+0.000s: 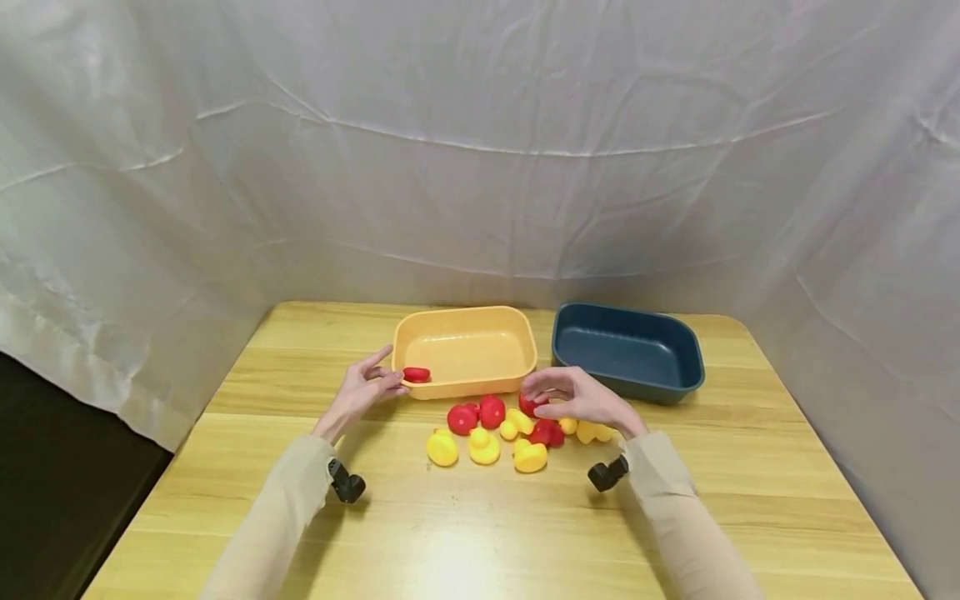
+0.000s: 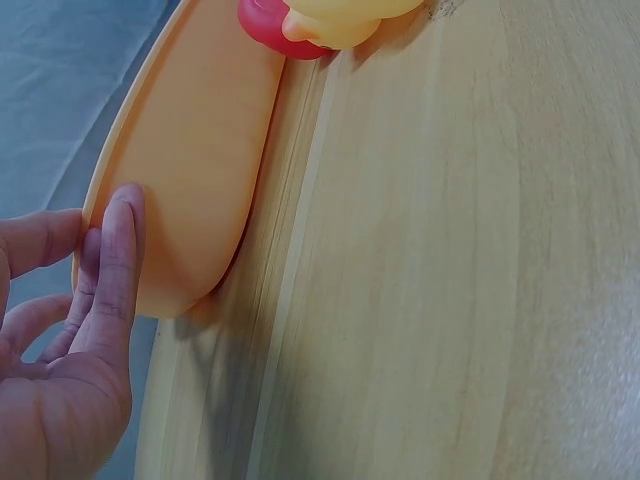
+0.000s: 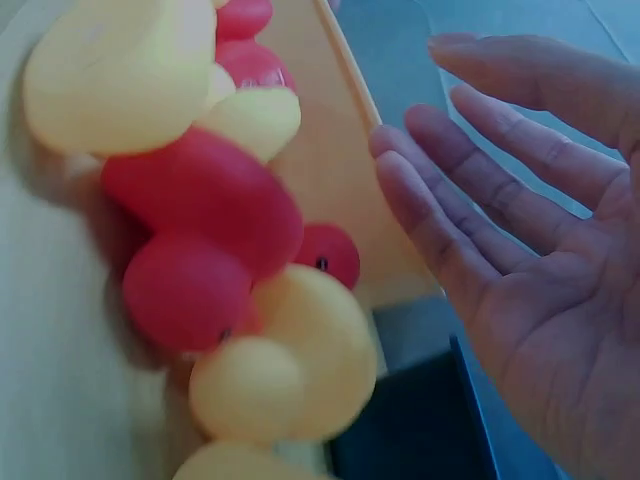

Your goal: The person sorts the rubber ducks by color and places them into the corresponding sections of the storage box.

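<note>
Orange bin (image 1: 472,358) | left hand (image 1: 362,392) pinches edge | narrow gap | blue bin (image 1: 626,352)

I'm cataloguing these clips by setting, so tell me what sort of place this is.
Probably a small staged recording booth: pale sheeting hangs around a wooden table, and the person wears a black device on each wrist.

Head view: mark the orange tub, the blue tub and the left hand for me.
Orange tub (image 1: 472,358): head view, on its bare inside floor.
Blue tub (image 1: 621,350): head view, on its bare inside floor.
Left hand (image 1: 357,393): head view, on the middle of the hand.
</note>
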Available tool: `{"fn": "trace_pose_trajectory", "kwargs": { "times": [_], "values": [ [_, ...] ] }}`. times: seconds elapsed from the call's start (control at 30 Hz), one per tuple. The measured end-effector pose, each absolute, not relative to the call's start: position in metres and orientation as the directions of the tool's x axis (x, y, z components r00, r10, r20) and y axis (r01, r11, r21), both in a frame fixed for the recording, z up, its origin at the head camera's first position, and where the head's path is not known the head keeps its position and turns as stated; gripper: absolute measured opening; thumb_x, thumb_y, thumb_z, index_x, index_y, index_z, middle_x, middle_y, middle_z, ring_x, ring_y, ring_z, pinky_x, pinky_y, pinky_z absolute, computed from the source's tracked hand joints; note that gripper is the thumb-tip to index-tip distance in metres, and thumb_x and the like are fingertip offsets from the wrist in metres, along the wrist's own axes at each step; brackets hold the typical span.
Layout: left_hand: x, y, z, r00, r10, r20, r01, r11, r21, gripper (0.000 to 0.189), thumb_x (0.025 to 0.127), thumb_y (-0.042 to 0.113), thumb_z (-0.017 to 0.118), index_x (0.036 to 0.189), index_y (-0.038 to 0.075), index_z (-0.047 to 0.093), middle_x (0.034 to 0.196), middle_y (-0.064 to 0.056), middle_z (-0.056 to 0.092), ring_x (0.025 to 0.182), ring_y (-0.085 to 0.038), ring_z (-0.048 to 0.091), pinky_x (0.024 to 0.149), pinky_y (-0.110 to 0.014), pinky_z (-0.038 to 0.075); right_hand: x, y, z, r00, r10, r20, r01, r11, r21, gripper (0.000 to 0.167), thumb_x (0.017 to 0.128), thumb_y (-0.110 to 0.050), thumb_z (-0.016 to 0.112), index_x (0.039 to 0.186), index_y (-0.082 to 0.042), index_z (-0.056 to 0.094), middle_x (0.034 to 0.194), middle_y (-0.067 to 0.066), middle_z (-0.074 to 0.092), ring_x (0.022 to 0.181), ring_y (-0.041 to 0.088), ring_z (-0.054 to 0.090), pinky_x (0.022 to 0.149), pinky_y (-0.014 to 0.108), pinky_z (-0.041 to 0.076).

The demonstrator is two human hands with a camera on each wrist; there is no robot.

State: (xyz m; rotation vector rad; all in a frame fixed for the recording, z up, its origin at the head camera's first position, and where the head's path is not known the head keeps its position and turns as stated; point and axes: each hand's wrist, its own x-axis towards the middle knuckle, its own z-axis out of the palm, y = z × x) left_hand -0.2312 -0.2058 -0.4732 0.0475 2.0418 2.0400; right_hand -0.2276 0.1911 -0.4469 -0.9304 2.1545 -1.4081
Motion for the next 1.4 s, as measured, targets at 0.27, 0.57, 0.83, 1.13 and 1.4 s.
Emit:
{"fn": "trace_pose_trajectory", "kwargs": {
  "times": [0.27, 0.57, 0.83, 1.13, 1.4],
  "values": [
    [-0.230, -0.205, -0.474, -0.968, 0.203, -0.149, -0.155, -0.012, 0.988, 0.074, 0.099, 0.000, 0.058, 0.161, 0.004, 0.018, 0.092, -0.001, 0.065, 0.082, -0.011, 0.075, 0.086, -0.025, 0.062, -0.204, 0.207, -0.462, -0.758, -0.650, 0.042, -0.270, 0.255, -0.929, 0.046, 0.090, -0.007, 0.074, 0.130, 0.006, 0.059, 0.131, 0.030, 0.062, 0.122, 0.046, 0.058, 0.106, 0.031, 0.054],
    [-0.229, -0.207, -0.476, -0.967, 0.223, -0.122, -0.131, -0.024, 0.991, 0.074, 0.100, 0.001, 0.058, 0.161, 0.003, 0.017, 0.092, 0.001, 0.067, 0.084, -0.010, 0.075, 0.092, -0.029, 0.061, -0.191, 0.211, -0.471, -0.725, -0.685, 0.065, -0.271, 0.197, -0.942, 0.050, 0.090, -0.002, 0.071, 0.136, 0.009, 0.054, 0.140, 0.030, 0.056, 0.130, 0.048, 0.052, 0.113, 0.034, 0.049],
    [-0.228, -0.206, -0.478, -0.969, 0.221, -0.110, -0.119, -0.030, 0.992, 0.073, 0.100, 0.000, 0.058, 0.160, 0.002, 0.017, 0.093, -0.001, 0.066, 0.083, -0.010, 0.075, 0.091, -0.028, 0.061, -0.190, 0.211, -0.479, -0.693, -0.715, 0.088, -0.324, 0.200, -0.925, 0.053, 0.089, -0.004, 0.072, 0.137, 0.009, 0.053, 0.140, 0.028, 0.057, 0.134, 0.010, 0.053, 0.117, 0.020, 0.041],
    [-0.229, -0.204, -0.477, -0.969, 0.209, -0.134, -0.141, -0.023, 0.990, 0.072, 0.100, 0.000, 0.058, 0.161, 0.005, 0.019, 0.092, 0.000, 0.066, 0.083, -0.011, 0.076, 0.090, -0.027, 0.061, -0.190, 0.210, -0.483, -0.714, -0.697, 0.059, -0.359, 0.293, -0.886, 0.050, 0.090, -0.006, 0.072, 0.137, 0.004, 0.056, 0.139, 0.021, 0.060, 0.133, 0.039, 0.053, 0.113, 0.015, 0.043],
    [-0.229, -0.205, -0.477, -0.969, 0.211, -0.125, -0.133, -0.025, 0.991, 0.073, 0.100, 0.001, 0.058, 0.161, 0.003, 0.018, 0.091, 0.001, 0.066, 0.084, -0.011, 0.076, 0.090, -0.028, 0.061, -0.191, 0.203, -0.483, -0.719, -0.693, 0.054, -0.429, 0.381, -0.819, 0.046, 0.090, -0.007, 0.073, 0.134, 0.002, 0.059, 0.135, 0.021, 0.063, 0.125, 0.039, 0.060, 0.109, 0.040, 0.052]
  ]
}}
